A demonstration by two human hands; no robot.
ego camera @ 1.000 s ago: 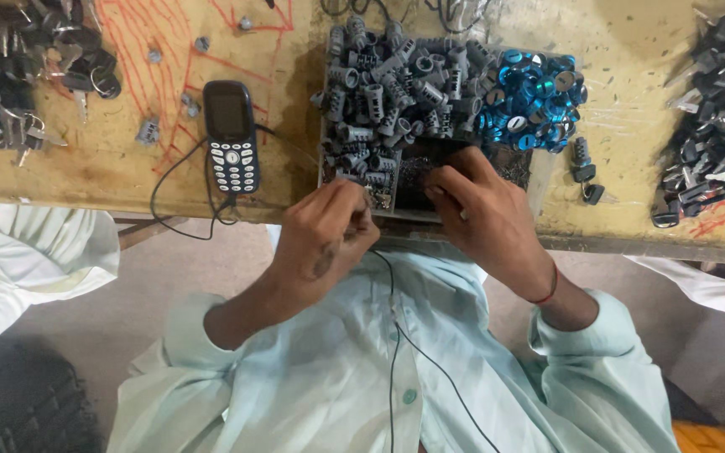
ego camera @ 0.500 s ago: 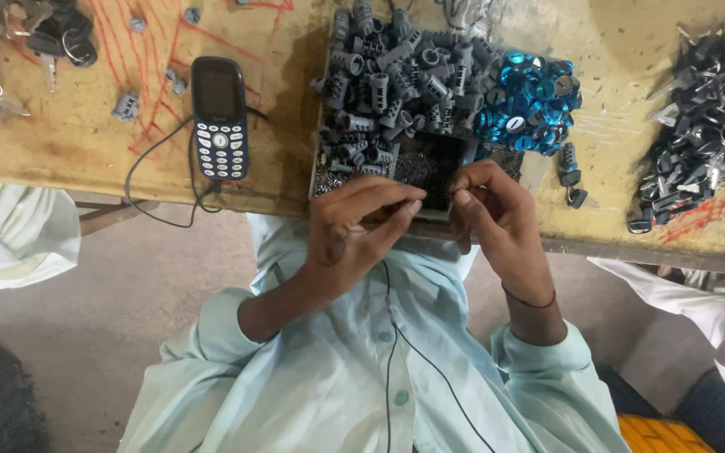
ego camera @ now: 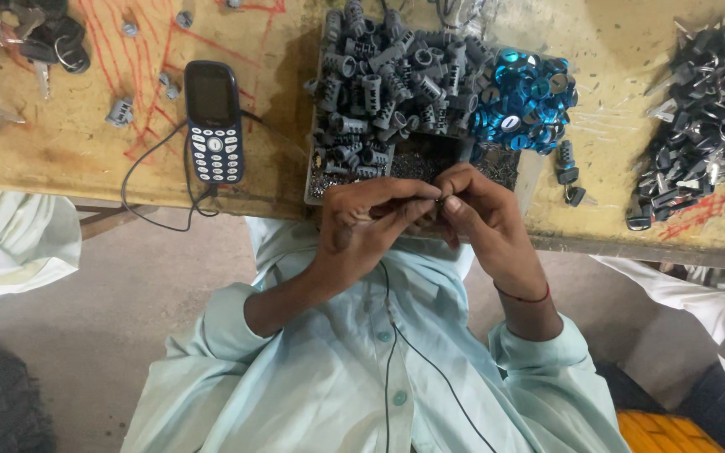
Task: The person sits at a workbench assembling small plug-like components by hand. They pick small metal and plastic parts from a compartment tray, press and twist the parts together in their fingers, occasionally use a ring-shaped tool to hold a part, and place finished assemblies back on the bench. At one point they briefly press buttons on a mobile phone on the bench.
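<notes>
At table edge, left hand (ego camera: 371,222) & right hand (ego camera: 480,214) pinched on tiny metal part (ego camera: 440,200), fingertips touching.

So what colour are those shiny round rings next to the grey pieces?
Bright blue rings, clearest in the head view.

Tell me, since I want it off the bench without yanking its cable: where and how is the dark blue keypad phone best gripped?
Probably by its two long edges around the keypad, coming from above. The phone lies flat, face up, on the wooden table, long sides free. Its black cable leaves the bottom end near the table edge, so keep fingers clear of that end.
</notes>
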